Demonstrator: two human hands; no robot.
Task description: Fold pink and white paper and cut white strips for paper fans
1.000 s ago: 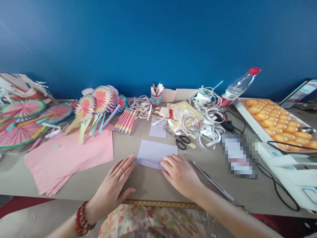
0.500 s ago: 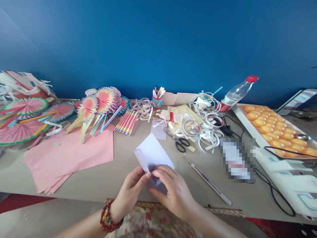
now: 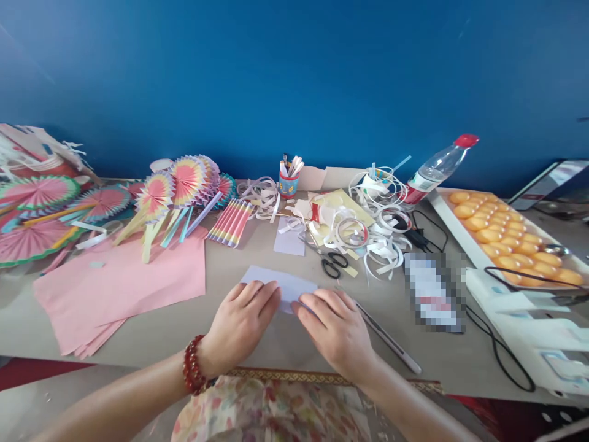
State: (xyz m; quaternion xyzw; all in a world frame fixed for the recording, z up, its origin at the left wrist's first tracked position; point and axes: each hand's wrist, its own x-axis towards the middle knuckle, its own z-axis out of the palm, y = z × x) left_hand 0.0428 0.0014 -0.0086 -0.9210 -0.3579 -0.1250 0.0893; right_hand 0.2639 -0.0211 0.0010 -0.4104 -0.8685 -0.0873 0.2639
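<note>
A pale lavender sheet of paper (image 3: 286,281) lies low over the table in front of me. My left hand (image 3: 240,324) is closed on its left near side, fingers curled over the top. On the right near side, my right hand (image 3: 339,328) grips the paper in the same way. A small gap between the hands shows the near edge of the sheet; my thumbs are partly hidden. Just beyond my right hand is a pair of black-handled scissors (image 3: 335,264). A slim craft knife (image 3: 393,344) lies to the right of that hand.
Pink paper (image 3: 124,288) and several folded paper fans (image 3: 188,181) lie left. A pleated striped paper (image 3: 230,223), pen cup (image 3: 289,184) and curled white strips (image 3: 386,252) sit behind. To the right are a tilted bottle (image 3: 435,172), blurred-out object (image 3: 432,294) and white tray (image 3: 439,205).
The paper has gone from tilted up in my fingers to lying low over the table. My hands have moved apart and turned knuckles up over its near side.
</note>
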